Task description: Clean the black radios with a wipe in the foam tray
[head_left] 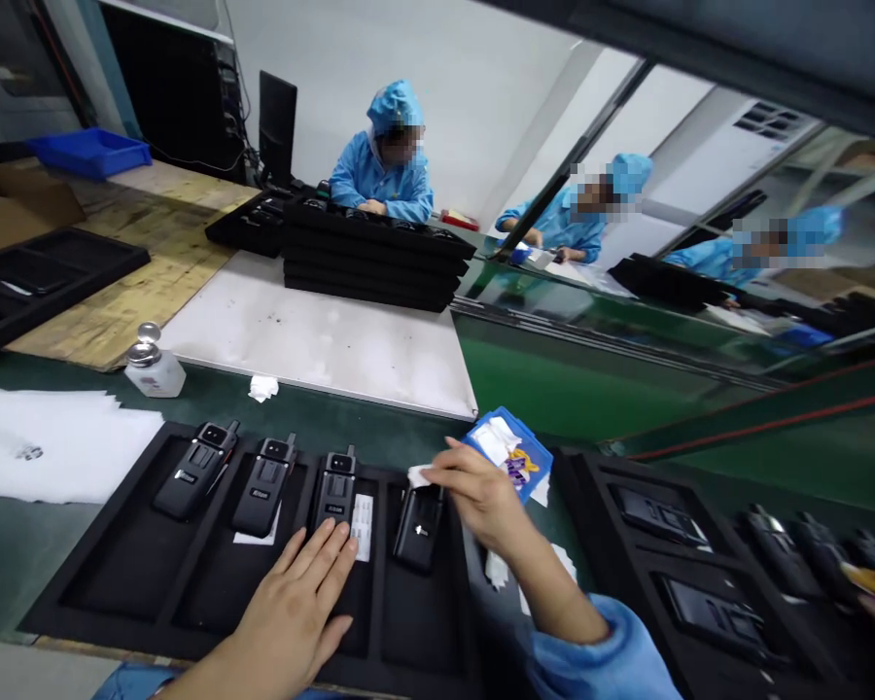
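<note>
A black foam tray in front of me holds several black handheld radios in slots. My left hand lies flat with fingers stretched out on the tray, fingertips at the base of the third radio. My right hand is closed in a pinch on a small white wipe, pressed against the top of the fourth radio. A blue pack of white wipes lies just behind that hand.
A second tray of radios sits to the right. A small liquid dispenser bottle, white sheets and a crumpled wipe lie to the left. Stacked black trays stand farther back. Three people in blue gowns work beyond the green conveyor.
</note>
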`<control>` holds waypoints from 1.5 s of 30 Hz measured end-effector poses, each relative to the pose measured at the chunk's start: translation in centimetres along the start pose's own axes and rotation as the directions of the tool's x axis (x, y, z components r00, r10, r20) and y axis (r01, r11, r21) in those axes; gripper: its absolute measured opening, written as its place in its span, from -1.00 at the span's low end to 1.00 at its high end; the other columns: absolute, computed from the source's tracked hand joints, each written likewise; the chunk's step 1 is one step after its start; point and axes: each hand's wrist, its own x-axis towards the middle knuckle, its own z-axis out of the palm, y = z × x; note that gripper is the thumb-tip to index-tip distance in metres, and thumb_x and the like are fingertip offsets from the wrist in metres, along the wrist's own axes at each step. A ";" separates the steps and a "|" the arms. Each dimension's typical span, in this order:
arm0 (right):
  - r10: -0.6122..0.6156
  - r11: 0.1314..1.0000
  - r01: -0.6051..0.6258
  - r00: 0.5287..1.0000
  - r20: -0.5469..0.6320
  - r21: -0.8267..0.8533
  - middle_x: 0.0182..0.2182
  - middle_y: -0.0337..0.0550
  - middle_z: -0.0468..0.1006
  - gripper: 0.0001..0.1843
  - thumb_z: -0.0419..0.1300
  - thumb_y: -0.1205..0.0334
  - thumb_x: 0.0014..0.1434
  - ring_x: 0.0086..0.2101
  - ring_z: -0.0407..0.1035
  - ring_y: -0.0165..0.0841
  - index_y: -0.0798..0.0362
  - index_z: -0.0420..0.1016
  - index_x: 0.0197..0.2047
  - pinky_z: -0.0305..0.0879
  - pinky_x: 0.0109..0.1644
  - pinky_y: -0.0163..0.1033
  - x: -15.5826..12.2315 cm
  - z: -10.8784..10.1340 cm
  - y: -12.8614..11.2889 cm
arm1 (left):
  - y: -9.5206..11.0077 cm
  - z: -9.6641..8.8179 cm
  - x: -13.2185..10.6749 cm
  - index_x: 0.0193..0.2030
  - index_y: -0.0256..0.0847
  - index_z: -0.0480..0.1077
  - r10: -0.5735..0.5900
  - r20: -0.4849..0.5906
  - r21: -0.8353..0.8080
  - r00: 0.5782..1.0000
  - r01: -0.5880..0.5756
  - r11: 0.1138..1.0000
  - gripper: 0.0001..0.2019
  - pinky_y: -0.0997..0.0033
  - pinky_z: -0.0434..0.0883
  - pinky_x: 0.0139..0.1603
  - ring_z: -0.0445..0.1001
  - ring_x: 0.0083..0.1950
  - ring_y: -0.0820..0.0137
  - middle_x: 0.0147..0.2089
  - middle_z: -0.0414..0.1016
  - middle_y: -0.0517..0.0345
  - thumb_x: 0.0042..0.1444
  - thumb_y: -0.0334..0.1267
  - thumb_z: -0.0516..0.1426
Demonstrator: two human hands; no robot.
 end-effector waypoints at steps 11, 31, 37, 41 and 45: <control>0.055 0.994 -0.051 0.997 0.050 -0.093 -0.28 -0.16 0.54 -0.58 0.02 0.55 0.22 -0.24 0.47 -0.36 -0.01 0.63 -0.10 0.27 0.29 0.19 -1.2 3.2 1.6 | 5.8 2.4 5.2 0.44 -0.38 0.10 0.219 0.181 -0.203 0.959 -0.181 0.962 -0.16 -0.05 0.27 0.36 0.07 0.49 0.05 0.50 -0.01 -0.09 0.17 0.09 0.22; 0.018 0.994 -0.007 0.995 0.099 -0.105 -0.29 -0.15 0.55 -0.57 0.02 0.56 0.22 -0.23 0.46 -0.34 -0.01 0.62 -0.10 0.38 0.23 0.08 -2.9 1.4 1.8 | 5.4 1.9 5.2 0.49 -0.30 -0.03 0.215 0.308 -0.321 0.927 -0.112 0.941 -0.23 -0.06 0.14 0.46 -0.11 0.55 0.12 0.54 -0.22 0.03 0.24 -0.04 0.14; 0.149 0.971 -0.137 0.988 0.046 -0.197 -0.31 -0.16 0.54 -0.57 0.00 0.56 0.22 -0.25 0.48 -0.32 -0.04 0.63 -0.16 0.44 0.16 0.08 -8.1 -2.2 0.3 | 5.3 2.4 5.0 0.49 -0.31 -0.02 0.205 0.272 -0.345 0.940 -0.103 0.933 -0.23 -0.04 0.10 0.47 -0.12 0.55 0.13 0.54 -0.20 0.02 0.24 -0.06 0.12; 0.329 0.930 -0.360 0.906 -0.267 -0.075 -0.20 -0.15 0.53 -0.59 0.06 0.49 0.29 -0.18 0.48 -0.35 -0.10 0.56 0.03 0.46 0.15 -0.02 -9.0 -1.2 -3.9 | 5.4 3.0 4.7 0.47 -0.33 0.05 0.198 0.197 -0.319 0.960 -0.128 0.939 -0.28 -0.02 0.10 0.46 -0.07 0.54 0.13 0.54 -0.11 -0.01 0.24 -0.10 0.11; 0.302 0.937 -0.335 0.919 -0.255 -0.095 -0.25 -0.15 0.53 -0.56 0.02 0.52 0.28 -0.20 0.44 -0.33 -0.07 0.56 0.03 0.41 0.18 0.04 -7.4 3.2 -6.4 | 5.6 3.4 4.4 0.42 -0.37 0.16 0.195 0.127 -0.260 0.973 -0.157 0.953 -0.36 0.00 0.15 0.43 0.02 0.51 0.10 0.51 0.02 -0.08 0.27 -0.11 0.07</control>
